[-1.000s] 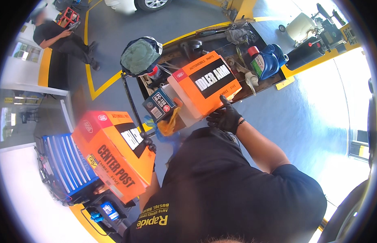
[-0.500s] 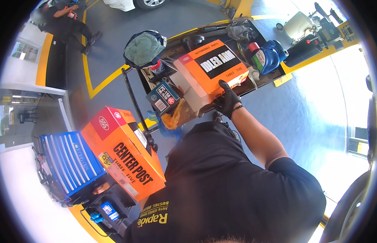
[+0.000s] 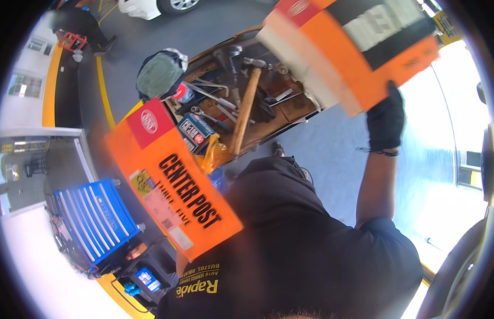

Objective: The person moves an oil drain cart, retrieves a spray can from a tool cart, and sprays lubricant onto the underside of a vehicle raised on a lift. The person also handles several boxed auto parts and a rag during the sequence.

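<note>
My right hand (image 3: 386, 119), in a black glove, grips the lower right edge of an orange, black and white cardboard box (image 3: 358, 85). This box is lifted and tilted at the upper right, partly past the picture's rim. A second orange box (image 3: 175, 186), with a red end, is up on the left, in front of my left arm. It hides my left hand; only a sliver of skin shows below it. Between the boxes lies a tool tray (image 3: 289, 117) holding a hammer (image 3: 248, 103) with a wooden handle, wrenches and a small dark parts box (image 3: 199, 126).
A green and dark cloth bundle (image 3: 161, 74) sits at the tray's left end, a yellow plastic bag (image 3: 211, 154) at its near edge. Left stands a blue tool chest (image 3: 98, 218). Farther off are a white car (image 3: 143, 8) and a person (image 3: 79, 26) with a red object.
The right box has risen off the tray and gone up and right in my right hand, baring the hammer and tools. The left box has turned to show more of its broad printed side.
</note>
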A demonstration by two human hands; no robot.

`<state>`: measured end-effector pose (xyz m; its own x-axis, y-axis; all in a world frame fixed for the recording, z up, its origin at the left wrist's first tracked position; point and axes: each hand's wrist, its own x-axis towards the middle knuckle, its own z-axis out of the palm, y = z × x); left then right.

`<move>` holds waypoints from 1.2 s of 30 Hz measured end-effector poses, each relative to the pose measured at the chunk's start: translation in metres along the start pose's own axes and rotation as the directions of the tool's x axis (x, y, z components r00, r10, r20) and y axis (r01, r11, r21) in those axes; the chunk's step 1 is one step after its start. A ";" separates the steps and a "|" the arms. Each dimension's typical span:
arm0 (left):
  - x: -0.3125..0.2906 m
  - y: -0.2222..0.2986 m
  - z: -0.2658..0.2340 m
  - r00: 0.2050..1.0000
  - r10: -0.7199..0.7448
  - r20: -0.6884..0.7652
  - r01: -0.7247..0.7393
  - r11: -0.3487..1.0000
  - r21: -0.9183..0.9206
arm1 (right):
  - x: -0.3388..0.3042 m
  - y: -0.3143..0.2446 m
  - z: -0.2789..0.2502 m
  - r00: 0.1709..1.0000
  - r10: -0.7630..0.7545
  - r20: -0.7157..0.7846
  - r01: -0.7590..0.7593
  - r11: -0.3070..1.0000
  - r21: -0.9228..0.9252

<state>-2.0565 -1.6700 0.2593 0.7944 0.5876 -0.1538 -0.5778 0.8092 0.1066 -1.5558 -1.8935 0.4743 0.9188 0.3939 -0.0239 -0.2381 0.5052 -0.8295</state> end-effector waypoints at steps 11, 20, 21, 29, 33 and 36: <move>0.119 -0.105 0.047 0.986 -0.041 -0.159 0.059 0.992 0.114 | 0.034 -0.109 -0.098 0.880 -0.440 -0.182 0.428 0.898 -0.100; 0.194 -0.155 0.058 0.966 0.104 -0.235 -0.018 0.940 0.340 | 0.077 -0.122 -0.165 0.875 -0.455 -0.165 0.388 0.863 -0.323; 0.196 -0.153 0.059 0.959 0.112 -0.259 -0.021 0.944 0.330 | 0.083 -0.122 -0.166 0.887 -0.439 -0.145 0.370 0.862 -0.348; 0.206 -0.145 0.057 0.920 0.270 -0.284 -0.124 0.888 0.444 | 0.135 -0.095 -0.150 0.993 -0.105 -0.061 0.111 0.989 0.102; 0.209 -0.152 0.058 0.867 0.416 -0.275 -0.158 0.752 0.639 | 0.149 -0.074 -0.137 0.990 -0.032 -0.141 0.062 0.975 0.211; 0.209 -0.158 0.064 0.866 0.440 -0.238 -0.159 0.693 0.703 | 0.155 -0.060 -0.125 0.998 0.059 -0.022 -0.051 0.966 0.255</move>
<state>-1.7872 -1.6751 0.2736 0.3888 0.8639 -0.3201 -0.3959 0.4704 0.7886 -1.3601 -1.9589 0.4511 0.9099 0.4061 -0.0848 -0.3573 0.6632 -0.6576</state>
